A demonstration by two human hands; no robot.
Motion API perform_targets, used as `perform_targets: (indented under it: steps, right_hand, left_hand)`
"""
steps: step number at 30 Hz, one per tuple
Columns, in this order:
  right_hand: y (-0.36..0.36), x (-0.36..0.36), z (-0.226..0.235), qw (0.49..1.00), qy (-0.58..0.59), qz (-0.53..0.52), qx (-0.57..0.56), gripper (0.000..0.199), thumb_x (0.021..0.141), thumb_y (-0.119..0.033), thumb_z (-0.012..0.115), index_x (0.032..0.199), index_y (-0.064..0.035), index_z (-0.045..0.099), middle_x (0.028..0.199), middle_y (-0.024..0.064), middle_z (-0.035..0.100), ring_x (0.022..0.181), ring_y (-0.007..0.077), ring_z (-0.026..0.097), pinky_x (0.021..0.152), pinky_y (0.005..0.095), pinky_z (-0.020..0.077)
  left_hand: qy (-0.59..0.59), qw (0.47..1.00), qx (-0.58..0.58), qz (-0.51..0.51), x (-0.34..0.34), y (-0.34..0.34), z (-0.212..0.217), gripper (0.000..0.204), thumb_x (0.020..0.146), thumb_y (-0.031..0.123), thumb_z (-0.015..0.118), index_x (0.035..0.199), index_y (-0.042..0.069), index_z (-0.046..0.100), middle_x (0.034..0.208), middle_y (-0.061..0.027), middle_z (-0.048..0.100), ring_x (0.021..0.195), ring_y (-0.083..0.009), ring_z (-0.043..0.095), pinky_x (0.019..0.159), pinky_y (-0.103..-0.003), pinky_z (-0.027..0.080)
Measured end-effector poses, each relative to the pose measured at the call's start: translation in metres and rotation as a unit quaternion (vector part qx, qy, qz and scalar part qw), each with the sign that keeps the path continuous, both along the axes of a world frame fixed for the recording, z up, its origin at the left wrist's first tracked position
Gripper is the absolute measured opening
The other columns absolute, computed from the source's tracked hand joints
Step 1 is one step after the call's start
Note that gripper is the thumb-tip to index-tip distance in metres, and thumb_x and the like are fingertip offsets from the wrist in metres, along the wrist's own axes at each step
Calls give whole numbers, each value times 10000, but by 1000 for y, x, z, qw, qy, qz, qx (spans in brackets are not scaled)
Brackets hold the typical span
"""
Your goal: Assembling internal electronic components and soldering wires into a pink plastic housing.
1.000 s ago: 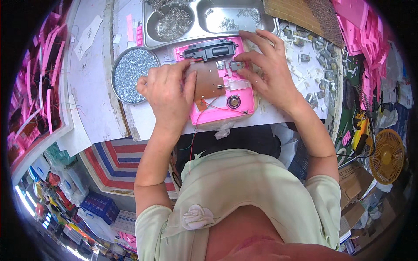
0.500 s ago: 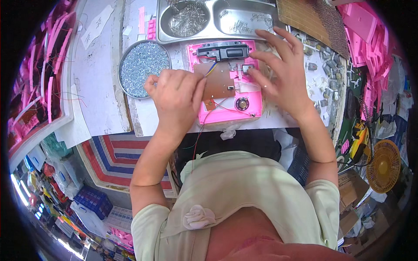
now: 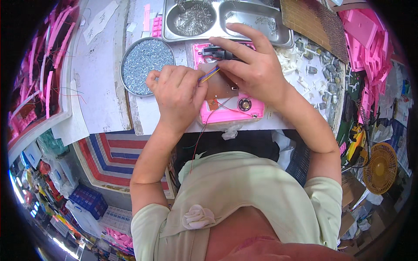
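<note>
A pink plastic housing (image 3: 226, 111) lies on the white table, holding a brown circuit board (image 3: 220, 87), a small round part (image 3: 244, 104) and thin red wires. My left hand (image 3: 178, 93) is closed over the housing's left side and pinches a bundle of coloured wires (image 3: 209, 74). My right hand (image 3: 250, 69) rests on top of the housing with fingers spread, pressing a black part (image 3: 217, 53) at its far end.
A round tin of small silver screws (image 3: 143, 65) sits left of the housing. A steel two-compartment tray (image 3: 226, 17) with metal bits lies behind it. Pink plastic parts (image 3: 365, 39) and small grey components (image 3: 318, 69) crowd the right. A yellow fan (image 3: 381, 167) stands lower right.
Both hands have shifted right over the housing. My left hand now pinches the coloured wires, and my right hand has spread across the top of the housing.
</note>
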State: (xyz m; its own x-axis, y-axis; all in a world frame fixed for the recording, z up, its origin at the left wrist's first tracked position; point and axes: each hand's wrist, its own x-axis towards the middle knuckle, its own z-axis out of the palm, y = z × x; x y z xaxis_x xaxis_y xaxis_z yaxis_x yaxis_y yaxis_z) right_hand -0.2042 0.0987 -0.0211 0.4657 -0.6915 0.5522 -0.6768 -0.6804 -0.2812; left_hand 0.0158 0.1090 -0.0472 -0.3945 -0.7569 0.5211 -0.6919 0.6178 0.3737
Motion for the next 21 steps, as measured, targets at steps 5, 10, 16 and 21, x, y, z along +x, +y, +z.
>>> perform_targets:
  steps: [5,10,16,21]
  right_hand:
    - [3,-2,-5,1000,-22,-6,12,245,626,-56,821,842,-95,711,1259,41,698,1262,353,552,1020,433,488]
    - [1,-1,-4,999,-34,1,14,198,659,-86,785,841,-86,708,1251,43,691,1254,343,558,1008,444,491]
    - [-6,7,-7,999,-30,24,3,127,694,-131,745,801,-72,708,1235,45,692,1244,336,568,982,451,503]
    - [-5,0,-8,999,-29,39,-1,211,616,-74,792,792,-73,678,1247,61,692,1251,361,559,978,442,518]
  left_hand:
    - [26,999,8,38,-3,0,8,126,770,177,767,873,158,697,856,22,652,876,-190,597,890,-425,292]
    - [9,1000,-1,9,0,0,9,138,765,172,780,883,168,707,867,31,658,894,-185,599,906,-417,292]
    - [10,1000,-20,1,-3,3,16,146,739,158,792,845,167,693,867,34,659,877,-175,599,894,-413,291]
    - [13,1000,-8,-14,-1,1,16,148,730,151,794,816,161,674,855,34,654,871,-176,601,893,-402,296]
